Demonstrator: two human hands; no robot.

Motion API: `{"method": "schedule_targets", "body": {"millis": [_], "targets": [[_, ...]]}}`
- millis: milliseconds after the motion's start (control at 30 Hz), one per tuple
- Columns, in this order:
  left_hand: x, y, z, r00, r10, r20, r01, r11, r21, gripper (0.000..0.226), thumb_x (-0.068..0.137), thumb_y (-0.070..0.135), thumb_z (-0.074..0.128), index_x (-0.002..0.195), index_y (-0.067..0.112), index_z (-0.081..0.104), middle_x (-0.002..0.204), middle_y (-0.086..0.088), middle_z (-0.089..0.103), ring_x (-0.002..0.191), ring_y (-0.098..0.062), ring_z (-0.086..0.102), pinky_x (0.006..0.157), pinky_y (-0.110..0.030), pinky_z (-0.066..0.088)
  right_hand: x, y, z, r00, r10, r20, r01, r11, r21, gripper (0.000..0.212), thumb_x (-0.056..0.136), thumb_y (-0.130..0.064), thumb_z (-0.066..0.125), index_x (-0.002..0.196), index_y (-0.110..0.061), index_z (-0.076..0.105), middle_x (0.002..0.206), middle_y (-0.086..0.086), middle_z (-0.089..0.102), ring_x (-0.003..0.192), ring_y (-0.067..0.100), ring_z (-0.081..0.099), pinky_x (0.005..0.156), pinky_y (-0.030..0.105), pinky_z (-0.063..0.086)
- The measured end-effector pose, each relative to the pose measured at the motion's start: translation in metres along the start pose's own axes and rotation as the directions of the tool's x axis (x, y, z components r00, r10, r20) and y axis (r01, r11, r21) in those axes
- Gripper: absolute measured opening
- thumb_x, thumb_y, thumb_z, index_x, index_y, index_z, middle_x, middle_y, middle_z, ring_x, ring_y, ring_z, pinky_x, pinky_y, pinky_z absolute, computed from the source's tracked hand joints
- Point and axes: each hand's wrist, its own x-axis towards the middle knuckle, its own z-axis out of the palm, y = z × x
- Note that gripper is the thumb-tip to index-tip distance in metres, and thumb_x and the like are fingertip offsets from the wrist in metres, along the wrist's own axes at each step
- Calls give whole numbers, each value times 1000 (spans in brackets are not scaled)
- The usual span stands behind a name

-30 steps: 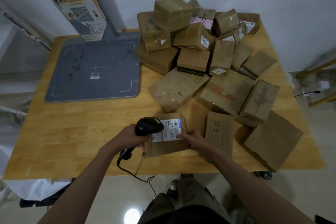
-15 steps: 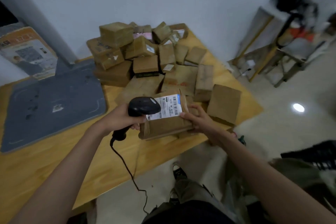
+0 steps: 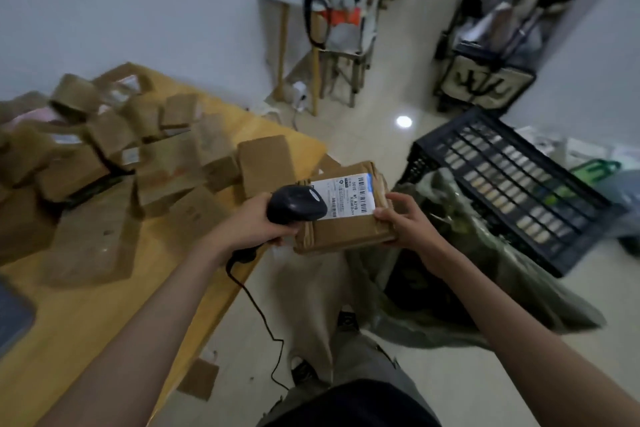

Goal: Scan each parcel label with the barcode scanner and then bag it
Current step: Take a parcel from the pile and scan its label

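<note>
left hand (image 3: 256, 224) grips scanner (image 3: 297, 203) against the parcel (image 3: 343, 208) label (image 3: 349, 196); right hand (image 3: 403, 220) grips the parcel's right edge. parcel held in the air off the table (image 3: 104, 315) corner, above the green bag (image 3: 460, 274), crate (image 3: 512, 184) beyond.

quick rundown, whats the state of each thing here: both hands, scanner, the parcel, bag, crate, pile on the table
left hand: grips the scanner handle
right hand: holds the parcel's right edge
scanner: held, head over the label's left end
parcel: lifted off the table, label up
label: stuck on top, partly covered by the scanner
bag: on the floor, mouth open
crate: tilted, beside the bag
parcel pile: heaped on the table
</note>
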Motion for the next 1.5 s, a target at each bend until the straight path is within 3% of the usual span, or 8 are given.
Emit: {"method": "schedule_targets", "body": {"millis": [133, 300, 467, 700, 933, 1200, 1333, 1500], "targets": [[42, 19, 53, 988, 19, 150, -39, 991, 129, 26, 82, 14, 78, 104, 21, 67, 84, -7, 75, 64, -12, 71, 60, -26, 59, -11, 35, -51, 988, 17, -155, -32, 995, -98, 65, 76, -49, 82, 130, -42, 47, 126, 5, 55, 106, 24, 63, 86, 45, 60], [87, 24, 117, 959, -40, 281, -20, 978, 207, 21, 81, 12, 77, 100, 13, 68, 83, -7, 74, 71, -19, 73, 69, -37, 62, -7, 86, -87, 956, -72, -285, -97, 836, -539, 68, 72, -54, 82, 126, -43, 43, 126, 2, 38, 120, 23, 35, 94, 40, 43], [123, 12, 169, 928, -78, 364, -13, 971, 241, 14, 79, 10, 75, 80, 19, 65, 60, 8, 65, 52, 1, 64, 51, -19, 49, 7, 137, -98, 957, -105, -270, -159, 588, -793, 75, 70, -51, 82, 130, -37, 40, 144, 3, 32, 132, 26, 30, 88, 41, 52], [161, -7, 212, 896, -126, 425, 16, 967, 255, 7, 76, 6, 72, 77, 8, 66, 60, 5, 65, 51, -3, 64, 51, -19, 48, 47, 197, -117, 973, 37, -230, -226, 377, -898, 76, 77, -53, 77, 137, -29, 36, 147, 10, 26, 137, 36, 25, 84, 44, 56], [184, -30, 226, 907, -175, 383, 73, 961, 266, 13, 75, 9, 74, 73, 15, 63, 58, 2, 66, 56, -12, 67, 58, -31, 54, 90, 229, -120, 935, 180, -306, -354, 395, -848, 89, 80, -65, 65, 147, -24, 24, 143, 15, 24, 137, 39, 21, 95, 47, 46], [191, -61, 236, 902, -220, 371, 120, 954, 274, 17, 77, 11, 74, 68, 18, 62, 59, 2, 66, 53, -6, 64, 55, -20, 50, 141, 243, -112, 825, 203, -527, -535, 578, -616, 95, 80, -60, 70, 148, -20, 18, 150, 20, 19, 139, 40, 22, 101, 53, 40], [189, -72, 233, 898, -236, 371, 139, 953, 270, 19, 77, 11, 75, 66, 19, 61, 57, 3, 65, 53, -7, 65, 59, -26, 53, 148, 277, -110, 852, 360, -380, -523, 629, -576, 81, 92, -53, 60, 154, -22, 18, 158, 15, 19, 143, 38, 27, 107, 51, 38], [182, -72, 222, 907, -248, 341, 157, 949, 274, 13, 76, 10, 74, 71, 15, 64, 58, 2, 66, 51, -4, 63, 53, -20, 49, 140, 279, -117, 847, 495, -194, -504, 632, -589, 60, 92, -33, 66, 145, -15, 43, 148, 13, 43, 136, 33, 43, 109, 41, 39]]}}
